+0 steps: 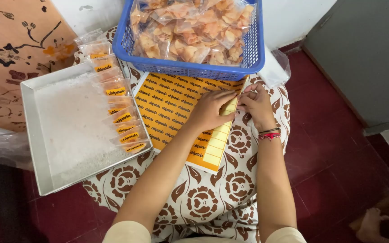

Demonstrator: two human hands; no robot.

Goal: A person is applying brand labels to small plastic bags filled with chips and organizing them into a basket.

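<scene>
Tray (37,135): metal, left of the sticker sheet, pale crumbs on its floor.
Labelled packets (120,112): overlapping row along the tray's right rim, beside the sheet.
Sticker sheet (172,108): orange, flat on patterned cloth (203,198).
Left hand (212,108): fingers curled, pressing the sheet's peeled right strip.
Right hand (255,104): fingertips pinching at the sheet's upper right edge.
Basket (190,67): blue, above the sheet, full of bagged chips.
</scene>
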